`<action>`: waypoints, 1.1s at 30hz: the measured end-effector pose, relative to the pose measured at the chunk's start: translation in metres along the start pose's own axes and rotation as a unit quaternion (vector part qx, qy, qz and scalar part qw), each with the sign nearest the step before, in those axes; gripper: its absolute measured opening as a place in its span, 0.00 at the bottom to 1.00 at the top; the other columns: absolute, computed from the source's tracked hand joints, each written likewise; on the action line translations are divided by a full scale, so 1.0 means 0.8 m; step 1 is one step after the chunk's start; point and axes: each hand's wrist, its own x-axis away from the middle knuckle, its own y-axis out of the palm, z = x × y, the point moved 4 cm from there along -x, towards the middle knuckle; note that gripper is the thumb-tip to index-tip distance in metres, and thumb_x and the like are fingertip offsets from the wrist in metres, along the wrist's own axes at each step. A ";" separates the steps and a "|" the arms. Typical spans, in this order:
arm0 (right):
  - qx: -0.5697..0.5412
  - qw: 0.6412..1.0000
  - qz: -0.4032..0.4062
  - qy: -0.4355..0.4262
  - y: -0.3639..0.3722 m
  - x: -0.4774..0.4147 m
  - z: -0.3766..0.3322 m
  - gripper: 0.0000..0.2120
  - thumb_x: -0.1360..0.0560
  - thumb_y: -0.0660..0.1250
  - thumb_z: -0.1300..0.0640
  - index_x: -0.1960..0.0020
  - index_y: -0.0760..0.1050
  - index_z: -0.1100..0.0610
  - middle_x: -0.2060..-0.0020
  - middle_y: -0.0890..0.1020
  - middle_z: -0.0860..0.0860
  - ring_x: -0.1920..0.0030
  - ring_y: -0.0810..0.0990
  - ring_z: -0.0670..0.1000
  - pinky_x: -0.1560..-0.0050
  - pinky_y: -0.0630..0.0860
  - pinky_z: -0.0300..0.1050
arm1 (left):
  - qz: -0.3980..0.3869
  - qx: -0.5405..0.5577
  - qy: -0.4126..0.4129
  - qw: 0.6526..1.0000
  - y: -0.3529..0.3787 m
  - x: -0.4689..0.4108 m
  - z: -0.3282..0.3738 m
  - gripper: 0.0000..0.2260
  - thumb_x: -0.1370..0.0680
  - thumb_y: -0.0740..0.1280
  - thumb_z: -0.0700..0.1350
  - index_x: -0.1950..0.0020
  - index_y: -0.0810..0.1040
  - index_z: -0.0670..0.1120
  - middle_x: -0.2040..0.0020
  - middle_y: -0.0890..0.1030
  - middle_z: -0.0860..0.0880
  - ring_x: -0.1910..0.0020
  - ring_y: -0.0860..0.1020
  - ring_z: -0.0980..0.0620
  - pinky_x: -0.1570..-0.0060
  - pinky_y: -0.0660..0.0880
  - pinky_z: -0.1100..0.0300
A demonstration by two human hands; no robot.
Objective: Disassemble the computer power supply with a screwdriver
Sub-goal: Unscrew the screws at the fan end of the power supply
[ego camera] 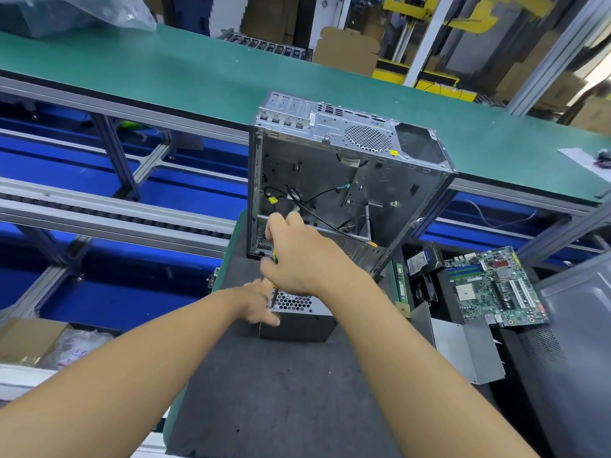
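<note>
While right hand (304, 259) grips screwdriver (274, 297) and left hand (256, 302) holds the power supply (297, 325), the open case (413, 193) contains loose cables (317, 196).

A green belt (198, 71) on an aluminium frame (125, 160) crosses a workshop, with cardboard boxes (347, 51) and yellow machinery (429, 11) behind it.

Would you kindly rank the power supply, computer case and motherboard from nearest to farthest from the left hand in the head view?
1. power supply: held by the left hand.
2. computer case: standing just behind it.
3. motherboard: away on the right.
</note>
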 end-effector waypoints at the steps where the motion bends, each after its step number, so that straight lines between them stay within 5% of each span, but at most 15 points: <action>1: 0.019 1.000 0.013 0.004 0.000 0.000 0.000 0.16 0.21 0.59 0.44 0.41 0.63 0.54 0.48 0.67 0.51 0.54 0.71 0.57 0.58 0.67 0.51 | 0.003 0.008 0.002 1.000 0.000 0.000 0.000 0.32 0.24 0.69 0.57 0.28 0.64 0.40 0.33 0.69 0.42 0.35 0.71 0.42 0.46 0.67 0.57; 5: 0.007 1.000 0.029 0.000 -0.002 -0.003 0.001 0.11 0.17 0.53 0.45 0.45 0.61 0.54 0.50 0.72 0.53 0.58 0.75 0.58 0.59 0.72 0.53 | 0.005 0.031 0.021 0.999 -0.001 0.001 0.001 0.39 0.25 0.71 0.54 0.23 0.51 0.45 0.30 0.66 0.43 0.34 0.69 0.43 0.36 0.68 0.51; 10: -0.071 0.997 0.004 -0.001 -0.003 -0.003 0.002 0.09 0.24 0.60 0.57 0.45 0.64 0.55 0.50 0.70 0.54 0.59 0.73 0.55 0.64 0.66 0.49 | 0.000 0.014 0.012 1.000 0.000 -0.001 -0.001 0.36 0.25 0.70 0.57 0.26 0.58 0.42 0.37 0.68 0.45 0.42 0.70 0.46 0.45 0.69 0.55; 16: -0.043 0.999 0.013 0.013 -0.001 -0.001 0.002 0.12 0.23 0.61 0.50 0.44 0.64 0.54 0.47 0.70 0.52 0.55 0.71 0.56 0.61 0.66 0.49 | -0.005 -0.012 0.008 1.000 -0.002 0.002 0.000 0.32 0.24 0.68 0.59 0.28 0.63 0.42 0.38 0.68 0.44 0.48 0.66 0.48 0.48 0.66 0.57; 19: 0.004 0.999 0.032 0.031 -0.001 -0.003 0.003 0.19 0.19 0.55 0.40 0.38 0.63 0.55 0.45 0.70 0.53 0.57 0.73 0.58 0.59 0.69 0.51 | 0.003 0.033 0.024 0.999 -0.002 0.003 0.001 0.38 0.25 0.71 0.55 0.24 0.54 0.46 0.32 0.67 0.43 0.38 0.70 0.44 0.38 0.69 0.52; 22: -0.020 0.999 0.029 0.025 0.000 -0.005 0.004 0.14 0.17 0.56 0.47 0.39 0.63 0.56 0.46 0.72 0.55 0.59 0.76 0.59 0.60 0.72 0.52 | 0.000 0.039 0.035 0.999 -0.002 0.005 0.002 0.39 0.26 0.72 0.53 0.24 0.52 0.48 0.30 0.67 0.43 0.33 0.68 0.41 0.32 0.67 0.45; 28: -0.088 0.996 -0.016 -0.005 -0.001 -0.005 0.001 0.15 0.27 0.64 0.59 0.44 0.63 0.52 0.49 0.70 0.52 0.53 0.72 0.56 0.61 0.68 0.48 | -0.008 -0.006 0.014 1.000 -0.002 0.003 0.001 0.32 0.24 0.69 0.58 0.27 0.62 0.42 0.32 0.67 0.43 0.40 0.69 0.46 0.45 0.67 0.56; 33: -0.041 0.999 -0.006 0.004 0.003 -0.003 0.001 0.13 0.26 0.64 0.53 0.44 0.63 0.51 0.48 0.70 0.51 0.57 0.73 0.55 0.61 0.67 0.49 | -0.010 -0.019 0.008 1.000 -0.002 0.003 0.000 0.29 0.23 0.67 0.59 0.30 0.67 0.41 0.33 0.67 0.43 0.46 0.65 0.49 0.47 0.64 0.57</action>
